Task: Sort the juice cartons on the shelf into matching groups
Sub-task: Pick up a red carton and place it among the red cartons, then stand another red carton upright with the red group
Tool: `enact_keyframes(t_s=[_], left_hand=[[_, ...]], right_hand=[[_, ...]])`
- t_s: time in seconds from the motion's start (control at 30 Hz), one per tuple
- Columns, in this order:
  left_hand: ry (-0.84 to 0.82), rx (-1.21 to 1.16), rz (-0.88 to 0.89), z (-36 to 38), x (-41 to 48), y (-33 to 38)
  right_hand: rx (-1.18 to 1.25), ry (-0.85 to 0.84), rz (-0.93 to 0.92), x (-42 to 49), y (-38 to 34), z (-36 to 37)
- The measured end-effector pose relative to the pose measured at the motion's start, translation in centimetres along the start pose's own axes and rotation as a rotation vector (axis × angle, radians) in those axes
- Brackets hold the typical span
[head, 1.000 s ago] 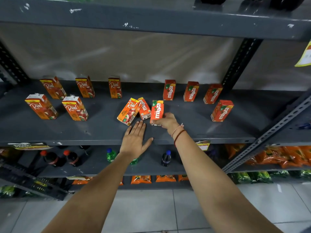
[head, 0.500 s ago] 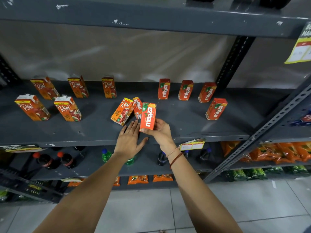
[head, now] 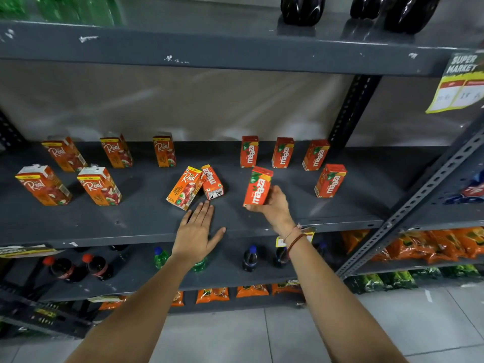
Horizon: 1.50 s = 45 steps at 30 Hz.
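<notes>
My right hand point(head: 275, 205) grips a red Maaza carton point(head: 258, 186) and holds it tilted just above the grey shelf point(head: 146, 221). My left hand point(head: 196, 231) lies flat and open on the shelf's front, just below a leaning Real apple carton point(head: 184, 187) and a tilted Maaza carton point(head: 212, 182) that touch each other. Several Real cartons point(head: 99, 186) stand at the left. Several Maaza cartons point(head: 282, 152) stand at the right, one point(head: 330, 180) nearer the front.
A slotted upright point(head: 351, 111) rises behind the right Maaza cartons and a diagonal brace point(head: 419, 200) crosses at the right. Cola and green bottles point(head: 78, 268) stand on the shelf below. Orange packets point(head: 432, 244) fill the lower right shelf. A price sign point(head: 458, 82) hangs upper right.
My right hand has lifted the Maaza carton away from the middle pair and carried it to the right. My left hand has stayed flat on the shelf's front.
</notes>
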<state>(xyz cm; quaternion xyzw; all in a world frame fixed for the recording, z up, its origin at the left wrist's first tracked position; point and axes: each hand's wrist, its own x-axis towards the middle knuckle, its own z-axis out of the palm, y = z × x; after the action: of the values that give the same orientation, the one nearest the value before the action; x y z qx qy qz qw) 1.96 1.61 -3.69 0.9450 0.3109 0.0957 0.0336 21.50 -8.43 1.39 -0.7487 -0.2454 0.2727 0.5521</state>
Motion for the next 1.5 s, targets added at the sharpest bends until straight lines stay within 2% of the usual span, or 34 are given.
enact_keyframes(t_s=[0.3,0.63,0.73,0.87,0.93,1.0,1.1,1.23,1.33,1.5], left_hand=[[0.005,0.016,-0.011,0.1,0.1,0.1],[0.014,-0.006,-0.007,-0.6,0.0,0.6],[0.0,0.017,-0.011,-0.6,-0.2,0.5],[0.0,0.018,-0.002,-0.9,-0.1,0.5],[-0.005,0.023,0.007,-1.0,0.0,0.3],[-0.009,0.01,0.007,-1.2,0.1,-0.1],[-0.007,-0.016,-0.016,-1.4,0.3,-0.6],[-0.003,-0.007,-0.008,-1.3,0.3,-0.7],[-0.003,0.01,-0.008,-1.1,0.2,-0.8],[0.007,0.013,-0.009,-0.8,0.3,-0.9]], right_hand=[[-0.27,0.105,-0.036,4.4,0.3,-7.1],[-0.347,0.154,-0.058,5.0,0.7,-7.2],[-0.304,0.268,-0.068,3.9,1.1,-6.3],[-0.212,0.604,-0.101,0.4,2.1,-3.0],[-0.206,0.661,-0.171,-1.2,2.1,-0.6],[-0.22,0.55,-0.225,-1.7,1.4,1.6],[-0.242,0.206,-0.243,-1.0,-0.9,4.5],[-0.287,-0.109,-0.053,1.5,-4.8,7.4],[-0.354,-0.237,0.105,3.0,-6.4,8.8],[-0.434,-0.302,0.162,4.5,-6.9,9.7]])
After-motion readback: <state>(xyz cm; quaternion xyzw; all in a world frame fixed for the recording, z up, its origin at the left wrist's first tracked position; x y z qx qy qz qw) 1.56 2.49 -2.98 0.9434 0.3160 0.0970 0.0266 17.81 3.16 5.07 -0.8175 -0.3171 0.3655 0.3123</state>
